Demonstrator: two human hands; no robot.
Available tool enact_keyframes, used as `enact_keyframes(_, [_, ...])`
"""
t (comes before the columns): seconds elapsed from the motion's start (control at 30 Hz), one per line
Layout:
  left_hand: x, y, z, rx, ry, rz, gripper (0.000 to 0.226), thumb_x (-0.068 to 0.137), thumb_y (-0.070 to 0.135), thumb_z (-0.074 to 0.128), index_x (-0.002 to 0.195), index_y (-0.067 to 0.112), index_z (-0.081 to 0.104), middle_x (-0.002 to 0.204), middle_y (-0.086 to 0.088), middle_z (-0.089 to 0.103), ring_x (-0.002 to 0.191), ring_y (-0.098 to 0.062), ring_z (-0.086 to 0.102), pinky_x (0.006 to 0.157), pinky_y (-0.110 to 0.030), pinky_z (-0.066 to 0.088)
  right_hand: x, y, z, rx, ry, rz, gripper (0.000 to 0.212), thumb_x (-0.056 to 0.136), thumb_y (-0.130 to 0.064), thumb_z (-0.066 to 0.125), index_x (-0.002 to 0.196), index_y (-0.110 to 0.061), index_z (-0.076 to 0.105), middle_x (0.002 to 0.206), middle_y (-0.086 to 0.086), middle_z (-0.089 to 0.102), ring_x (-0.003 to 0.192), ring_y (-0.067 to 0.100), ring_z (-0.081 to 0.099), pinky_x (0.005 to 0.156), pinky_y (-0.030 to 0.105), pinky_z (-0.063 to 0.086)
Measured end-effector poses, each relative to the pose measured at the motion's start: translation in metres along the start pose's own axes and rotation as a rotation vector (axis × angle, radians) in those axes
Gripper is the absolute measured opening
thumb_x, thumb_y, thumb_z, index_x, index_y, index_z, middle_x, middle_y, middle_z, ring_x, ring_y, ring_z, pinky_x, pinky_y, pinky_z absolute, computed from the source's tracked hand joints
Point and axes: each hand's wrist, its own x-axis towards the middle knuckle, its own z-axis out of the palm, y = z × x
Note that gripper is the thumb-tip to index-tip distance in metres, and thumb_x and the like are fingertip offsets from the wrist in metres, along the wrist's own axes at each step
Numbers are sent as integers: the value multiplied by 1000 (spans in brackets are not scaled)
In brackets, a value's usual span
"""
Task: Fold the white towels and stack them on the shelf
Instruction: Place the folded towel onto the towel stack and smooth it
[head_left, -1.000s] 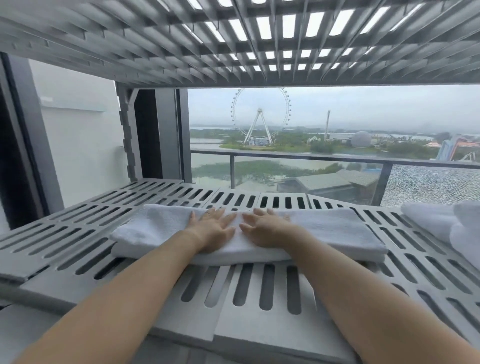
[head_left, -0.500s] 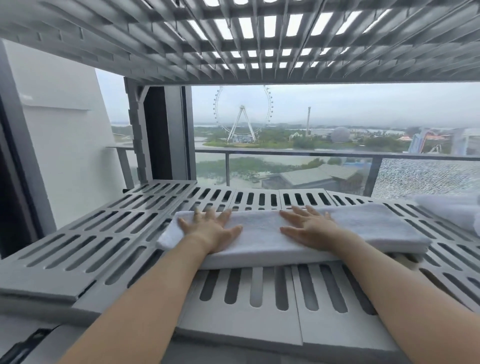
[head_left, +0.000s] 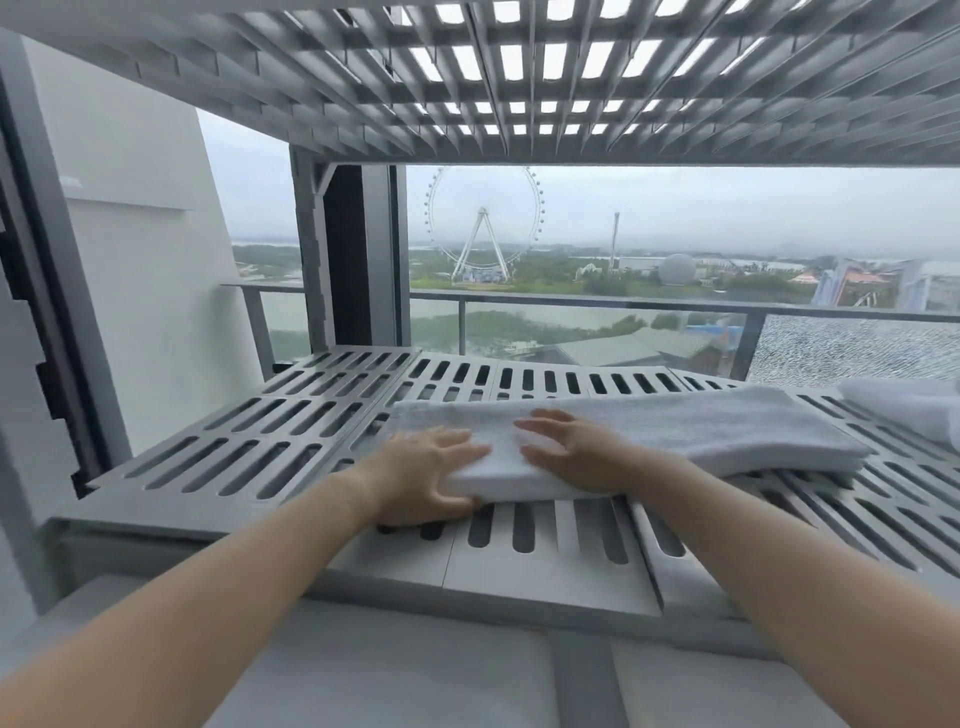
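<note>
folded towel (head_left: 675, 431) lies lengthwise near the shelf (head_left: 519, 577) front edge. left hand (head_left: 423, 470) pinches its left end, thumb underneath; right hand (head_left: 571, 449) flat on top, fingers straight. judging next: fold left end over. keep edges flush, right palm anchoring the crease.

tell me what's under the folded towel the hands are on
The slotted grey shelf lies under the towel and shows all round it. The left hand tucks its thumb beneath the near left corner; the right hand presses on top. The shelf beneath the towel's middle is covered.
</note>
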Motion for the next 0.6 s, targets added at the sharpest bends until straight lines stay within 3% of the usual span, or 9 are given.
enact_keyframes(0.07, [-8, -1, -5, -28, 33, 23, 65, 83, 46, 55, 142, 39, 27, 151, 8, 28, 136, -16, 29, 112, -43, 27, 4, -11, 7, -99, -141, 47, 49, 92, -60, 20, 140, -50, 18, 156, -14, 4, 144, 13, 1, 112, 57, -1])
enact_keyframes(0.1, [-12, -1, -7, -32, 57, 34, 63, 82, 36, 57, 140, 37, 32, 147, 8, 35, 131, -16, 36, 108, -42, 34, 1, -13, 5, -91, -140, 57, 48, 93, -58, 19, 140, -50, 19, 156, -13, 4, 144, 13, 1, 112, 56, 0])
enact_keyframes(0.2, [-22, -5, -12, -38, 171, 46, 56, 78, 13, 56, 132, 29, 47, 130, 8, 54, 114, -14, 52, 95, -34, 47, -15, -23, -3, 59, -38, -7, 43, 93, -55, 30, 135, -46, 37, 153, -9, 24, 138, 16, 27, 111, 39, 20])
enact_keyframes(0.27, [-25, -6, -13, -23, 291, 62, 48, 77, 8, 55, 122, 26, 56, 115, 8, 62, 98, -14, 60, 83, -29, 51, -25, -43, -3, 72, -39, -107, 54, 87, -63, 35, 135, -39, 39, 149, -7, 33, 131, 17, 36, 107, 38, 30])
enact_keyframes(0.3, [-26, -5, -14, -16, 360, 65, 44, 77, 8, 55, 117, 25, 60, 108, 8, 65, 92, -15, 62, 78, -27, 51, -27, -56, 0, 17, -33, -154, 63, 82, -67, 38, 137, -35, 38, 144, -5, 39, 127, 18, 41, 103, 39, 37])
enact_keyframes(0.37, [-25, -2, -16, -31, 468, 66, 37, 77, 8, 56, 109, 24, 65, 100, 7, 67, 84, -16, 63, 73, -27, 50, -25, -83, 7, -99, 44, -177, 70, 78, -62, 48, 137, -26, 34, 127, -2, 52, 110, 23, 53, 79, 36, 46])
enact_keyframes(0.43, [-24, 1, -18, -97, 533, 57, 30, 76, 9, 59, 102, 22, 67, 94, 5, 68, 81, -17, 63, 73, -32, 52, -18, -102, 13, -152, 179, -107, 62, 81, -50, 51, 134, -22, 35, 112, 1, 60, 97, 25, 59, 69, 33, 46])
enact_keyframes(0.5, [-25, -1, -17, -151, 609, 28, 27, 74, 10, 63, 99, 19, 66, 93, 2, 68, 81, -18, 63, 71, -34, 53, -11, -112, 18, -90, 276, -36, 40, 87, -42, 47, 119, -19, 47, 96, 4, 64, 85, 27, 62, 68, 35, 50])
enact_keyframes(0.6, [-24, -11, -13, -142, 724, -98, 44, 78, 13, 67, 120, 15, 52, 112, -6, 60, 97, -25, 60, 80, -37, 52, -5, -114, 13, 209, 350, 52, 22, 92, -34, 42, 94, -17, 56, 75, 3, 61, 67, 21, 60, 53, 27, 44])
